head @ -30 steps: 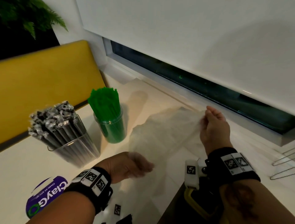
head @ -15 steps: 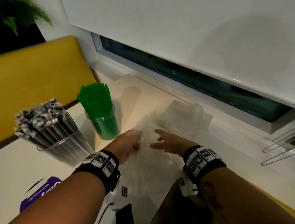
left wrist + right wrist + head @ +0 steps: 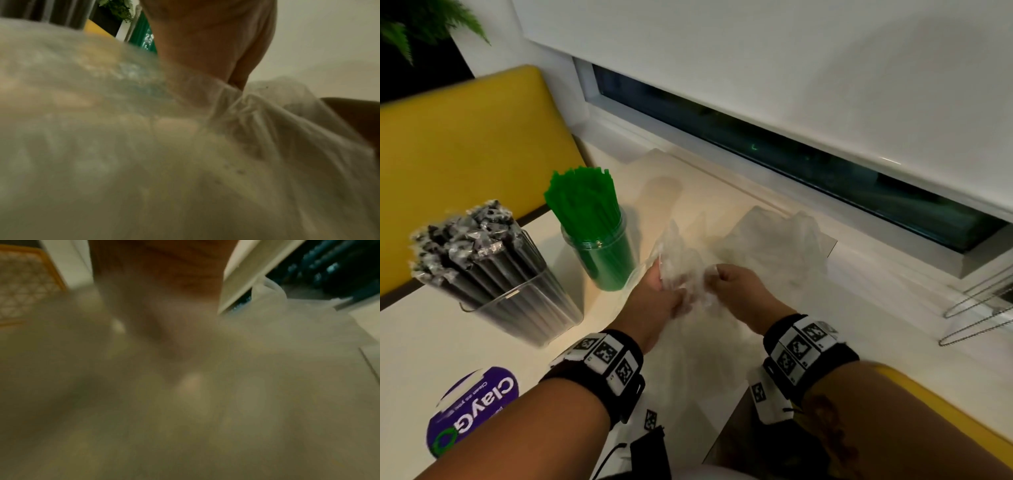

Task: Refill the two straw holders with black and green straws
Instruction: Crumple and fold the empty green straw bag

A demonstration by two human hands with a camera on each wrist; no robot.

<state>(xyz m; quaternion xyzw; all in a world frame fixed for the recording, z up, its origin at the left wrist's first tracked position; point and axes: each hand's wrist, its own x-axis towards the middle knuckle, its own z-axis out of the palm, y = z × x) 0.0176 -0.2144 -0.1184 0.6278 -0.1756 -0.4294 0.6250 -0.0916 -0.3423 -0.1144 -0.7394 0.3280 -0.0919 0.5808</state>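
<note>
A clear holder [image 3: 530,308] packed with wrapped black straws [image 3: 472,246] stands at the left of the white table. Beside it a green-tinted jar [image 3: 606,260] is full of green straws [image 3: 582,202]. A crumpled clear plastic bag [image 3: 767,246] lies on the table in the middle. My left hand [image 3: 657,291] and right hand [image 3: 729,284] meet over its near part, and both bunch the thin plastic in curled fingers. In both wrist views the plastic bag [image 3: 185,154] [image 3: 205,402] fills the picture, blurred.
A yellow seat back [image 3: 465,137] runs behind the holders. A purple round sticker [image 3: 472,407] is on the table at the near left. The window sill [image 3: 825,219] and dark window bound the far side. Wire hangers [image 3: 983,308] lie at the right.
My right hand came down from holding the bag up at the right and met the left hand. The bag went from spread out to crumpled between both hands.
</note>
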